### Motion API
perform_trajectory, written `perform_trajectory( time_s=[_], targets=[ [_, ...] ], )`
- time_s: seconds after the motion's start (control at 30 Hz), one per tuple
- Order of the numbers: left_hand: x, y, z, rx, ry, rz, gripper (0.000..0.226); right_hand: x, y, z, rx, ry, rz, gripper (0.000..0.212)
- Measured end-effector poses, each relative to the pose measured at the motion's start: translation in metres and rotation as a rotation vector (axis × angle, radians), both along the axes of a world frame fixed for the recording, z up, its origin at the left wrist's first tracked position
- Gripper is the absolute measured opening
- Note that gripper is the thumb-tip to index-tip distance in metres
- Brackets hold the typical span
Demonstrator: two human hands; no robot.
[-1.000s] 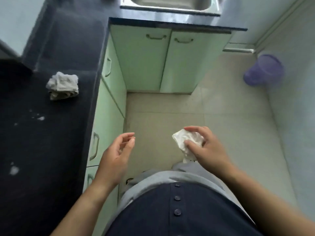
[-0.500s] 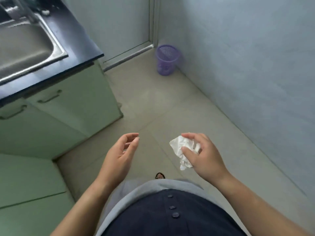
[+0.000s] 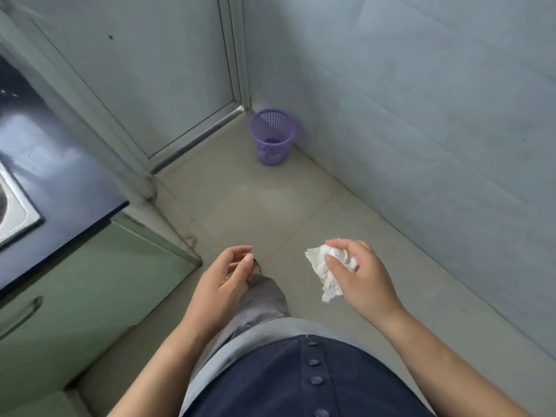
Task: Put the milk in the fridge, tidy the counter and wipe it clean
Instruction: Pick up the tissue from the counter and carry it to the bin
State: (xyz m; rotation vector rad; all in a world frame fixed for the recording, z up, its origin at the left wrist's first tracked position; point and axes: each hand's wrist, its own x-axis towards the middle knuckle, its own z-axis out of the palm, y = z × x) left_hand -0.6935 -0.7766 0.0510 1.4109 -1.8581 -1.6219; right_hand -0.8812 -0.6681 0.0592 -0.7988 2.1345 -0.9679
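Kitchen floor [image 3: 240, 212], purple bin [image 3: 272, 136] now coming into line ahead as the view is swinging off the counter [image 3: 60, 176]: right hand [image 3: 358, 278] is pinching a crumpled tissue [image 3: 323, 270] well short of the bin, left hand [image 3: 222, 278] is hanging loosely curled and empty, so binning is probably next.

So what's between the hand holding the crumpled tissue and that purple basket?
Only bare floor, per the head view: nothing lies between the right hand gripping the tissue and the purple basket.
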Motion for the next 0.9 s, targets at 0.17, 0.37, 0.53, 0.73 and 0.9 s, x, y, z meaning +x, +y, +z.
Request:
perform_trajectory(
  time_s=[0.17,0.37,0.53,0.73,0.9],
  targets=[
    [-0.049,-0.141,0.019,-0.045,-0.011,-0.027,0.018,-0.052,-0.133,0.026,-0.055,0.006,0.004,0.019],
    [-0.101,-0.25,0.031,-0.088,-0.07,-0.076,0.02,-0.101,-0.237,0.029,-0.067,-0.014,-0.019,0.019],
    [-0.145,-0.32,0.016,-0.029,-0.113,-0.071,0.02,-0.153,-0.309,0.013,-0.025,-0.035,-0.02,0.02],
    [-0.23,-0.433,-0.001,-0.031,-0.147,0.005,0.021,-0.254,-0.446,-0.006,-0.009,-0.04,0.077,0.021],
    [-0.313,-0.527,-0.013,0.023,-0.181,0.09,0.019,-0.336,-0.564,-0.016,0.025,-0.042,0.177,0.019]
  ],
)
